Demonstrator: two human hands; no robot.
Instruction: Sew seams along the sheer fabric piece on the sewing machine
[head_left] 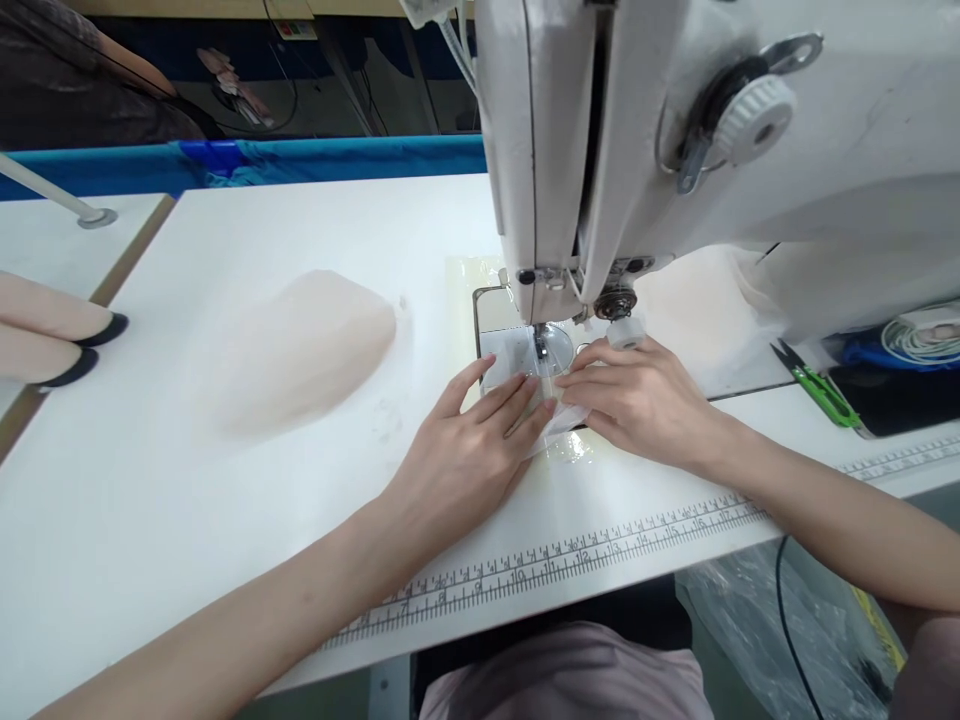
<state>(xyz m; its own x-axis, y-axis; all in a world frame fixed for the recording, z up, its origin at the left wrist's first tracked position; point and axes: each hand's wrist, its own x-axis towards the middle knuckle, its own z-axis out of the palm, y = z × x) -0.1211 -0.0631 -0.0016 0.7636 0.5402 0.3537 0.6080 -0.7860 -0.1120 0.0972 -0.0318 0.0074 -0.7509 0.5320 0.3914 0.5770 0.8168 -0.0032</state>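
Observation:
A small white, partly see-through fabric piece lies on the needle plate under the presser foot of a white sewing machine. My left hand lies flat on the fabric, fingers stretched out towards the foot. My right hand rests on the fabric's right side, its fingers curled and pressed together at the cloth's edge, just beside my left fingertips. Both hands touch the fabric right in front of the needle.
A pale peach fabric pile lies on the white table to the left. Green thread snips sit at the right. A printed ruler runs along the table's front edge. Two peach pieces with black ends lie on the neighbouring table.

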